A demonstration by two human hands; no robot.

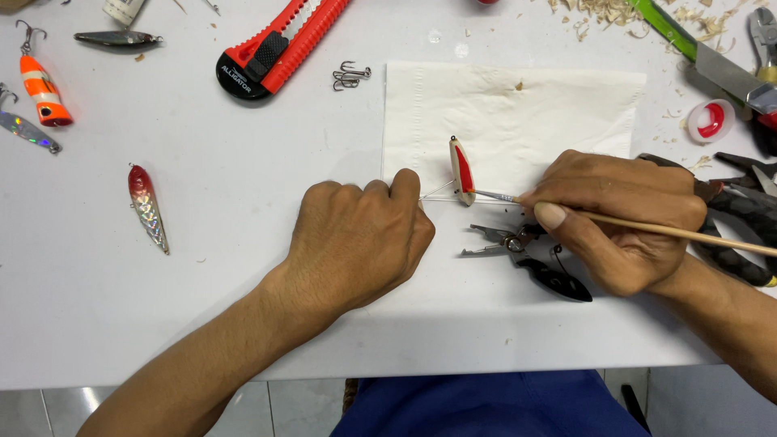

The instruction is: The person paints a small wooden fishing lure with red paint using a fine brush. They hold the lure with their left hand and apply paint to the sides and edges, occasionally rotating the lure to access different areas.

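- Head view: the left hand is closed in a fist, its fingers pinching a thin wire that holds a small lure just over the paper towel
- Right hand grips a brush, fingers narrow around its wooden handle, tip touching the lure's lower end
- Step in hand looks like painting: red already covers one side of the pale body
- Next stroke calls for a steady wire and a light tip, keeping red off the bare side
- Pliers lie on the surface just below the brush
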